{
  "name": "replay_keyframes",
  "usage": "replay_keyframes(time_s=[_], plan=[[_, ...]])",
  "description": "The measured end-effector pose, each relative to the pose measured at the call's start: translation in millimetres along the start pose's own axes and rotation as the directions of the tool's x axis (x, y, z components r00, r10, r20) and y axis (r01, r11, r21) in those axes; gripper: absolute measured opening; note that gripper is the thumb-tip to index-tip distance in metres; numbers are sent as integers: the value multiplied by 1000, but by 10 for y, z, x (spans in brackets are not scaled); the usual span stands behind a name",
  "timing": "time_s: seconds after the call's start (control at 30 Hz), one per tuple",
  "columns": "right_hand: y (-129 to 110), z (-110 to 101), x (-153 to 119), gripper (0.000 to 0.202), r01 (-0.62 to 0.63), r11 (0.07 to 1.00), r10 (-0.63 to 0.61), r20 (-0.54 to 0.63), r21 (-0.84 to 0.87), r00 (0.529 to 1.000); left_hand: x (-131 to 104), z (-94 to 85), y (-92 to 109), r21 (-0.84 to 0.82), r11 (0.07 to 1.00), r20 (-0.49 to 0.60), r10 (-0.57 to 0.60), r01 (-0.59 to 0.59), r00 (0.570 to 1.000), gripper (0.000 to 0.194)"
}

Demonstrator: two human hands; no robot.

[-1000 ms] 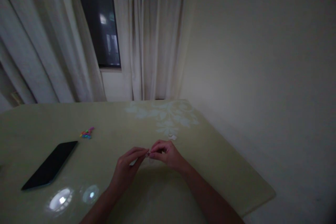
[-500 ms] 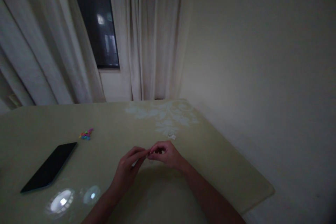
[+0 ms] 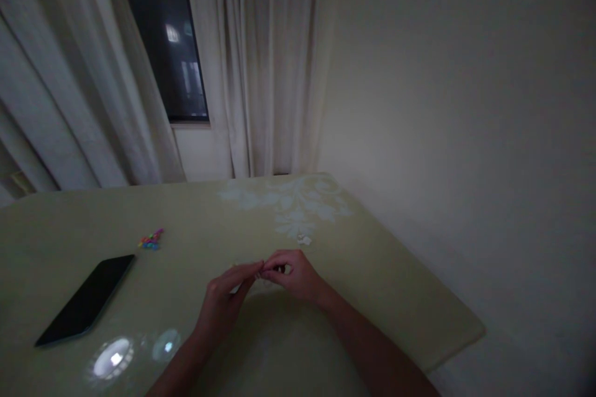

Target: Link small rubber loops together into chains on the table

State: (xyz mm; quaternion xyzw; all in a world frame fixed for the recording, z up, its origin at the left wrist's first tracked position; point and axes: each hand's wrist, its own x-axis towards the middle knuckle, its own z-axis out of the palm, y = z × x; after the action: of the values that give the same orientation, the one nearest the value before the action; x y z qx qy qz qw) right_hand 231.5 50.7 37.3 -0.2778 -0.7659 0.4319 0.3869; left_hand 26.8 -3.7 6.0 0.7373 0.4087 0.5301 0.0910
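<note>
My left hand (image 3: pixel 231 291) and my right hand (image 3: pixel 294 274) meet at their fingertips above the middle of the table. Both are closed in a pinch. Whatever sits between the fingertips is too small and dark to name. A faint pale, thread-like trace shows just under the fingers. Beyond my right hand lies a small whitish item (image 3: pixel 304 239) on the tabletop, its kind unclear. Farther left is a little heap of multicoloured bead-like pieces (image 3: pixel 151 240), apart from both hands.
A dark flat tablet-like slab (image 3: pixel 87 301) lies at the left on the pale glossy table (image 3: pixel 372 298). Ceiling lights reflect near the front. Curtains (image 3: pixel 274 62) and a dark window (image 3: pixel 170 43) stand behind; a plain wall (image 3: pixel 442 105) runs along the right.
The left hand's fingers have drawn closer together and lowered a little, while the right hand stays nearly in place. The whole view has shifted slightly.
</note>
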Motion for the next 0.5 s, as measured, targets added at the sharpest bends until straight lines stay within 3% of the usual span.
replay_keyframes(time_s=[0.27,0.43,0.5], plan=[[65,20,11,26,-50,999,51,-48,23,998,33,-2,41,-67,994,26,-79,81,997,18],[210,-207,86,17,-115,992,105,-166,-52,981,0,10,39,-59,982,22,-177,178,984,19],[303,-345,97,11,-169,978,151,-146,-119,978,-6,13,44,-58,978,23,-201,202,979,19]])
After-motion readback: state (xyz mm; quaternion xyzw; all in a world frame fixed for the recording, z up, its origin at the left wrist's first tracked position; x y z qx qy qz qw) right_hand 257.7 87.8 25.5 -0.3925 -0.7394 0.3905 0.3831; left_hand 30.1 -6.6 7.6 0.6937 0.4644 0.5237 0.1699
